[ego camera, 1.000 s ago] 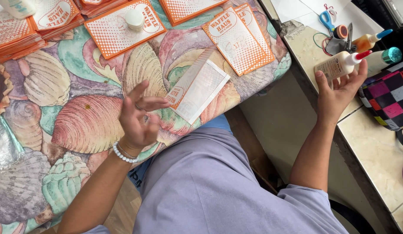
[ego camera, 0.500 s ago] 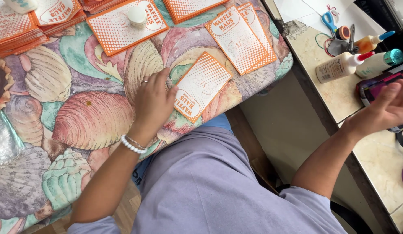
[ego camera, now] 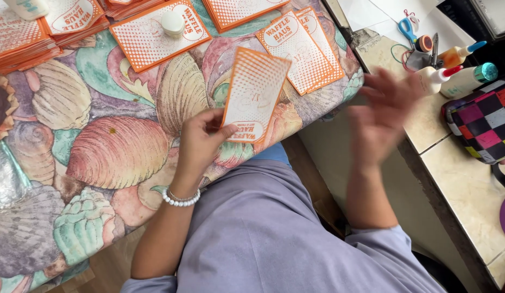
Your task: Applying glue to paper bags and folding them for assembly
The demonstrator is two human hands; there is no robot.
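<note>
Now left hand (ego camera: pixel 201 142) grip clamped on lifted orange card (ego camera: pixel 254 93); right hand (ego camera: pixel 384 111) back, blurred, fingers apart.

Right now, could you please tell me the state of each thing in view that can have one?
Left hand: gripping the orange card.
Orange card: lifted, tilted, held at its lower edge.
Right hand: empty, open, blurred.
Glue bottles: capped, lying down.
Scissors: closed.
Card stacks: flat on the cloth.

orange-and-white dotted card (ego camera: pixel 254 95), tilted up, above shell-patterned cloth
</note>
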